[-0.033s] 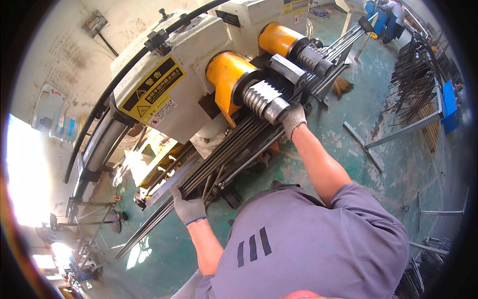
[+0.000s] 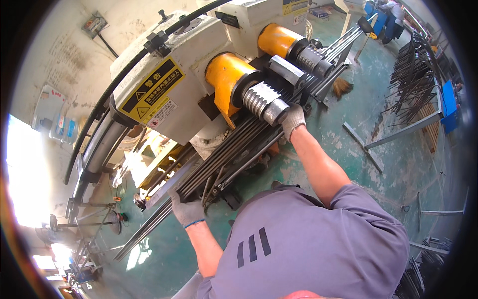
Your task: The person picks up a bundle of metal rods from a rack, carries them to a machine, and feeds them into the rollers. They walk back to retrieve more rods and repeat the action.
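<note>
A bundle of long, thin metal rods (image 2: 219, 158) runs slantwise along the front of a grey bending machine (image 2: 191, 62). My left hand (image 2: 188, 213), in a light knit glove, is closed around the rods near their lower left stretch, its thumb on top. My right hand (image 2: 294, 121), gloved too, is at the end of the nearer grooved steel roller (image 2: 266, 102). Its fingers are mostly hidden behind the roller end and beside the rods. An orange housing (image 2: 229, 77) carries that roller. Farther right, a second orange housing (image 2: 280, 40) holds another roller (image 2: 314, 59).
A curved black hose (image 2: 94, 112) sweeps across the machine's left side. Dark rods (image 2: 411, 74) lie piled on a rack at right. On the green floor are a metal frame (image 2: 366, 147) and a broom head (image 2: 342, 87). Another person (image 2: 395, 20) is at the far right.
My left hand has shifted very slightly down and to the left along the rods. The right hand and the machine look the same.
</note>
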### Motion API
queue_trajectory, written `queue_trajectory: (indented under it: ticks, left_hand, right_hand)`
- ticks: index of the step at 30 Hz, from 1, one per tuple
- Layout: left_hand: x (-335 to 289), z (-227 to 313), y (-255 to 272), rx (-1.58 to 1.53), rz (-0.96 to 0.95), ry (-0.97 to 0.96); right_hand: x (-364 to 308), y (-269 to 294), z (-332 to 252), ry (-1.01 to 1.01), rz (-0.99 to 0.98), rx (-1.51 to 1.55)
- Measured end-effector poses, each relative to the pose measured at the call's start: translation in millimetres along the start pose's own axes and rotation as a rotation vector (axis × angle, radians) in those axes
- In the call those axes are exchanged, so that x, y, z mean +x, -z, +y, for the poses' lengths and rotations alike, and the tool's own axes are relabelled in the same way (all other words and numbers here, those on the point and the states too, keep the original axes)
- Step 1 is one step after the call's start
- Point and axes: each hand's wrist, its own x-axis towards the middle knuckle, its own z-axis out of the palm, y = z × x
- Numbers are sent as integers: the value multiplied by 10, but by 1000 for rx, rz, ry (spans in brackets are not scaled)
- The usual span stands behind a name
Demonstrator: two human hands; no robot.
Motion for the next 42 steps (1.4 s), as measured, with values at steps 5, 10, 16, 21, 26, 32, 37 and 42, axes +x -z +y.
queue_trajectory:
  ticks: [5, 10, 16, 21, 26, 32, 37, 42]
  left_hand:
    - [157, 517, 316, 27, 40, -168]
    - [223, 304, 229, 92, 134, -230]
    - [74, -325, -55, 7, -83, 54]
    - [89, 111, 114, -9, 59, -145]
    - [219, 390, 310, 24, 216, -240]
    - [78, -269, -5, 91, -37, -184]
    - [-72, -711, -375, -35, -10, 50]
    - [-246, -381, -200, -141, -58, 35]
  right_hand:
    - [16, 38, -48, 152, -85, -778]
    - [-80, 131, -370, 32, -91, -688]
    - [-534, 233, -745, -529, 262, 432]
    - [-693, 472, -390, -663, 271, 470]
    - [-947, 809, 14, -800, 285, 459]
    - [-981, 758, 176, -809, 185, 427]
    - [-927, 516, 409, -755, -30, 388]
    - [-1022, 429, 869, -750, -257, 281]
